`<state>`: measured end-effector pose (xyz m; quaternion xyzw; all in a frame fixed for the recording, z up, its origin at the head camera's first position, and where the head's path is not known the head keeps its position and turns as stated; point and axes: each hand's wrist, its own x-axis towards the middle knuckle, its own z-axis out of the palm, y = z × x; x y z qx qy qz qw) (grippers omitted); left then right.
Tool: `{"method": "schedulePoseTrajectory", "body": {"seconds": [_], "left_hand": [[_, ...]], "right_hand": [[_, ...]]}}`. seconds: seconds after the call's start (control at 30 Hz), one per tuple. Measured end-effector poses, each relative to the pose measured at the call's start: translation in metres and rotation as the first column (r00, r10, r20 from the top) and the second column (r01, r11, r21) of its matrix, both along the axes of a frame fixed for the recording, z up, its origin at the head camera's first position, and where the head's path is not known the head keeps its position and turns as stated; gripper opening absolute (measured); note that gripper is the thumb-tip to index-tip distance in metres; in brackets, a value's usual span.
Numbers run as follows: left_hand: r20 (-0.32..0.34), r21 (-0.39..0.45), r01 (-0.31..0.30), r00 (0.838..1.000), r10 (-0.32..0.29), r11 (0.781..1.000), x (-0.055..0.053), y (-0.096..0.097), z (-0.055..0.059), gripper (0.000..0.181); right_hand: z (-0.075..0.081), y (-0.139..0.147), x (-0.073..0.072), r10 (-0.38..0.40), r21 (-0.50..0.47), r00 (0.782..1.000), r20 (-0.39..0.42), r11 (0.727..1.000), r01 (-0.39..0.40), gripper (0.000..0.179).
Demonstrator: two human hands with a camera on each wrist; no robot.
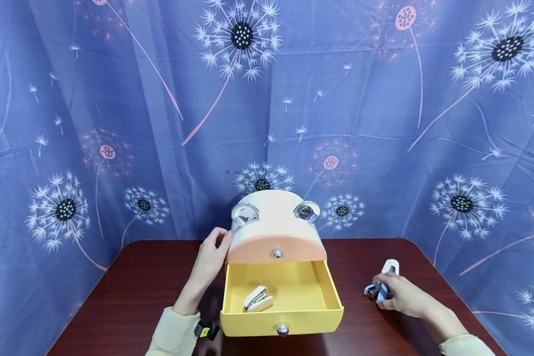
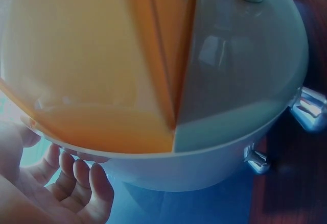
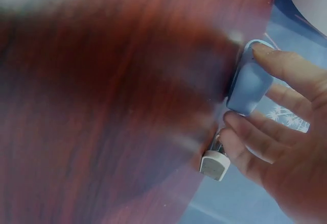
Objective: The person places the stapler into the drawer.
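Note:
A white storage box (image 1: 273,205) with a rounded top stands on the table. Its lower yellow drawer (image 1: 289,321) is pulled out, and a small white stapler (image 1: 258,300) lies inside toward the left. My left hand (image 1: 211,259) rests against the box's upper left side, fingers loosely bent; the left wrist view has the fingertips along the box's edge. Over on the right, my right hand (image 1: 402,295) pinches a light blue stapler (image 3: 250,83) between thumb and fingers. Another white stapler (image 1: 390,266) lies just beyond it, close to the fingertips.
The box's upper peach drawer (image 1: 253,249) is closed, with a round silver knob (image 1: 278,254). Two silver eye-shaped pieces (image 1: 245,213) stick out at its top. Behind the dark red table (image 1: 160,267) hangs a blue dandelion-print curtain (image 1: 196,173).

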<state>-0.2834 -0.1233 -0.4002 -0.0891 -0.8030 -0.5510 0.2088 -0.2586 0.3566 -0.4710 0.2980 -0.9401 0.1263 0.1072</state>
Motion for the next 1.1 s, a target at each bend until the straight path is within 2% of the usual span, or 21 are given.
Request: {"method": "schedulePoseTrajectory", "body": {"seconds": [0.17,0.4,0.5,0.6,0.8,0.97,1.1], "left_hand": [[0.012,0.004,0.013,1.000,-0.013,1.000,0.002,0.000,0.003,0.023],[-0.008,0.012,0.007,1.000,-0.007,1.000,0.023,0.008,0.027,0.017],[0.004,0.003,0.001,1.000,-0.001,1.000,0.026,0.009,0.030,0.017],[0.006,0.003,0.011,1.000,-0.011,1.000,0.022,0.007,0.026,0.018],[0.007,0.002,0.010,1.000,-0.011,1.000,0.001,0.001,0.003,0.023],[-0.004,-0.005,-0.004,1.000,0.004,1.000,-0.001,0.000,0.000,0.023],[-0.003,-0.008,-0.009,1.000,0.009,1.000,-0.001,0.000,-0.001,0.021]], "right_hand": [[0.003,-0.003,0.002,0.009,0.003,1.000,0.018,1.000,-0.009,0.051],[0.003,-0.004,-0.001,-0.046,0.023,0.997,0.062,0.999,0.044,0.053],[0.006,-0.004,-0.001,-0.050,0.037,0.998,0.047,0.998,0.048,0.053],[0.013,-0.006,0.001,-0.030,0.029,0.999,0.015,0.999,0.030,0.052],[0.035,-0.014,0.008,0.027,-0.006,0.998,-0.064,1.000,-0.027,0.052],[0.057,-0.023,0.014,0.034,-0.020,0.996,-0.080,0.999,-0.036,0.053],[0.074,-0.033,0.019,0.041,-0.040,0.992,-0.123,0.998,-0.046,0.053]]}}
